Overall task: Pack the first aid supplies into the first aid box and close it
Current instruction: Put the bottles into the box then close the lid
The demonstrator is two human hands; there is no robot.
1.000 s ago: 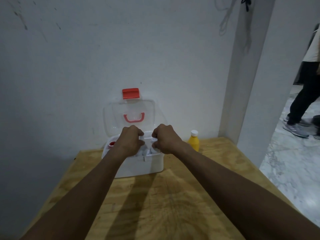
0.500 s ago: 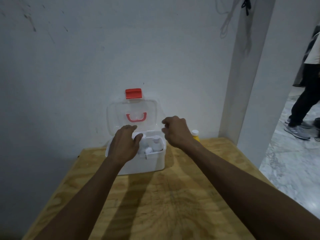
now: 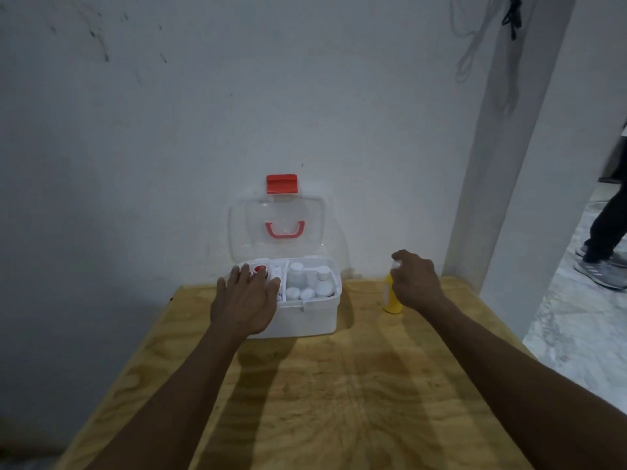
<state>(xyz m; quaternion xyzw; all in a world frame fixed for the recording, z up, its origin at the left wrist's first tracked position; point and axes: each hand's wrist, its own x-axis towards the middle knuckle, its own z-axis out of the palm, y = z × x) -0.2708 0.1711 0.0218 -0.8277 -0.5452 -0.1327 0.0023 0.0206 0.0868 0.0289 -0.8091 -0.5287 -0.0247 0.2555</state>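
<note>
The white first aid box (image 3: 307, 320) stands at the back of the wooden table (image 3: 339, 395), its clear lid (image 3: 252, 228) upright against the wall, with a red latch (image 3: 281, 183) and a red handle (image 3: 284, 230). Several white bottles (image 3: 324, 283) fill its right compartment, and a red-capped item (image 3: 260, 269) shows in the left one. My left hand (image 3: 246, 300) lies flat over the box's left side, fingers spread. A yellow bottle (image 3: 392, 300) stands on the table right of the box. My right hand (image 3: 415, 281) curls around its white cap.
A white wall rises directly behind the box, and a white pillar (image 3: 509, 164) stands at the table's back right corner. Past the table's right edge lies a marble floor where a person's leg and shoe (image 3: 600, 266) are visible.
Both hands have left the middle of the box. My right hand swung right to the yellow bottle's cap. My left hand opened and settled flat over the box's left side.
</note>
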